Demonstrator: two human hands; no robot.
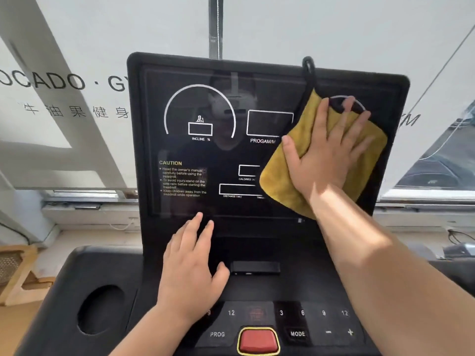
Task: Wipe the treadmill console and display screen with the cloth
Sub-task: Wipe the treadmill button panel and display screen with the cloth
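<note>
Yellow fleecy cloth (279, 176) sits under the spread right hand (323, 155) at the black glass screen's (223, 155) right edge. Left hand (190, 273) lies flat below.

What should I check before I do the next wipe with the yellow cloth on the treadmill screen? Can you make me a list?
1. Cloth flat against the display screen: ok. The right hand presses it on the right side with fingers spread.
2. Screen switched off: ok. Its number boxes are blank.
3. Left hand away from the red button: ok. It rests higher up on the console, below the screen.
4. Left side of the screen clean: cannot tell.
5. Cloth's black loop free: cannot tell. It sticks up over the screen's top edge.
</note>
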